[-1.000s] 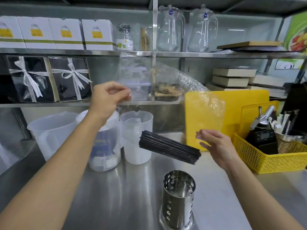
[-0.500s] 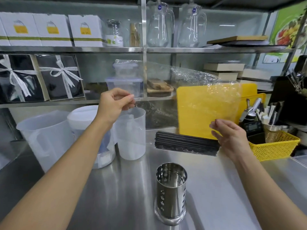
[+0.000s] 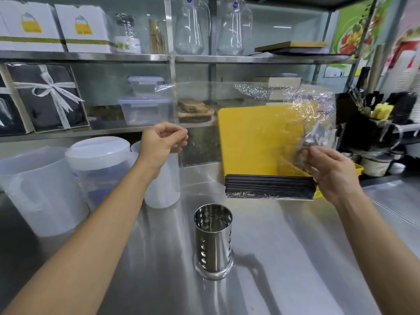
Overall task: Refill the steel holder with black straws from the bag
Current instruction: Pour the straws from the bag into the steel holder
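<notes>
holder (image 3: 213,237): 1 | bag (image 3: 238,123): 1 | glass pitchers (image 3: 192,26): 2 | plastic jugs (image 3: 34,189): 3

Bright glare, wide-angle warp, perhaps slight blur.

commercial drinks kitchen: steel counter (image 3: 295,258), steel shelving (image 3: 136,57), glass pitchers (image 3: 191,26).

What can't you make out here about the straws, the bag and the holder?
- Straw count: the straws lie bundled in the bag, seen side-on in the head view.
- Bag opening: clear film and glare hide where it is open.
- Holder bottom: its own wall hides the inside floor.
- Right hand grip: the palm covers the fingertips and the straw ends.
- Left hand: the film it pinches barely shows.
</notes>
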`<state>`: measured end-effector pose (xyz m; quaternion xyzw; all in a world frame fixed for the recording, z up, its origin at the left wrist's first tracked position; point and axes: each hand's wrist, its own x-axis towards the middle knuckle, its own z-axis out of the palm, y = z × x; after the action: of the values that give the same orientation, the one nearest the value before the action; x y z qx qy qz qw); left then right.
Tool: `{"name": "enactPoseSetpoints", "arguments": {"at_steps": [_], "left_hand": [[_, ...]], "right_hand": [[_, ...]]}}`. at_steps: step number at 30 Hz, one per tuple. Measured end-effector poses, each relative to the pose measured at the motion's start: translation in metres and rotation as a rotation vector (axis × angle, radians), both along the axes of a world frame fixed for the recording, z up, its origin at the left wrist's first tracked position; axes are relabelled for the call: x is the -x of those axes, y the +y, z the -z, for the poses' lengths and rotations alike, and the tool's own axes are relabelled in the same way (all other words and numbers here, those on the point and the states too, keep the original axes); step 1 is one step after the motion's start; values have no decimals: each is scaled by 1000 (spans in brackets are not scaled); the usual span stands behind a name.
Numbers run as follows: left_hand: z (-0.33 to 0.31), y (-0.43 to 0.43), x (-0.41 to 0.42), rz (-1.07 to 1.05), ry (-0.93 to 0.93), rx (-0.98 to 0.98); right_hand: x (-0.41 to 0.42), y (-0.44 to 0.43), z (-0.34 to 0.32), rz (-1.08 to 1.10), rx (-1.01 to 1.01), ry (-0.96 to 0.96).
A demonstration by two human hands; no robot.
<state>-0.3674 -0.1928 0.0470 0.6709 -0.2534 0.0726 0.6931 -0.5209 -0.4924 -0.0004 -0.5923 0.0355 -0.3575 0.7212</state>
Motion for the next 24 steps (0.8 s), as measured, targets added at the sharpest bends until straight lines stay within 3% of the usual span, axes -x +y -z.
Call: {"name": "enactPoseSetpoints", "arguments": {"at_steps": [13, 24], "left_hand": [[41, -11, 28, 58, 178, 58], [81, -10, 24, 65, 483, 192]], "right_hand": [[50, 3, -3, 91, 117, 90], [47, 9, -11, 75, 212, 184]]}}
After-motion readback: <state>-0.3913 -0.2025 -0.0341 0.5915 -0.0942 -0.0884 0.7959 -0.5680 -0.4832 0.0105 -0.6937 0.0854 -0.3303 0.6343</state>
